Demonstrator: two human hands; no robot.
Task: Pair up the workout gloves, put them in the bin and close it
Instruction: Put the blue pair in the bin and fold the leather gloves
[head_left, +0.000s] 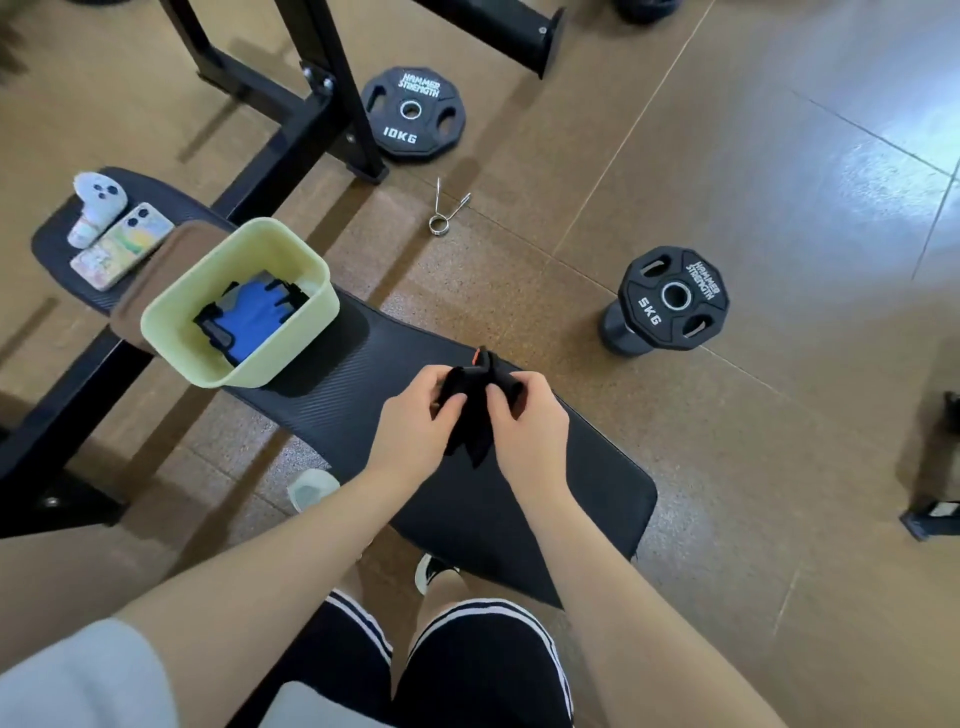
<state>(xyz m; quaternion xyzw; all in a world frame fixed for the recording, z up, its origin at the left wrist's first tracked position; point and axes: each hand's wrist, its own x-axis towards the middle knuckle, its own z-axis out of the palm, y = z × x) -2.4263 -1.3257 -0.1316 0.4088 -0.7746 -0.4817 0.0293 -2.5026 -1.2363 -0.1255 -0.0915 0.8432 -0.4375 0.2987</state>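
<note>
The blue workout gloves (248, 318) already lie inside the pale green bin (171, 332), so 1 pair looks stowed, while the black gloves (470, 410) are out of it, held above the black padded bench (582, 478) between both hands. The left hand (415, 421) and the right hand (524, 426) each pinch the dark fabric with closed fingers, apparently matching the pair together; whether 1 or 2 gloves are in the bundle cannot be told. By my reading, what is left is dropping this pair in the bin and fitting the brown lid (156, 275), which lies partly under the bin's far side. The bin sits on the bench well apart from the hands, with 2 phones (122, 249) beyond it near the bench's end. The floor is brown speckled rubber; a 10KG plate (413, 111), a 5KG plate (675, 299) and a spring collar (447, 208) lie on it, beside a black steel rack frame (322, 93).
</note>
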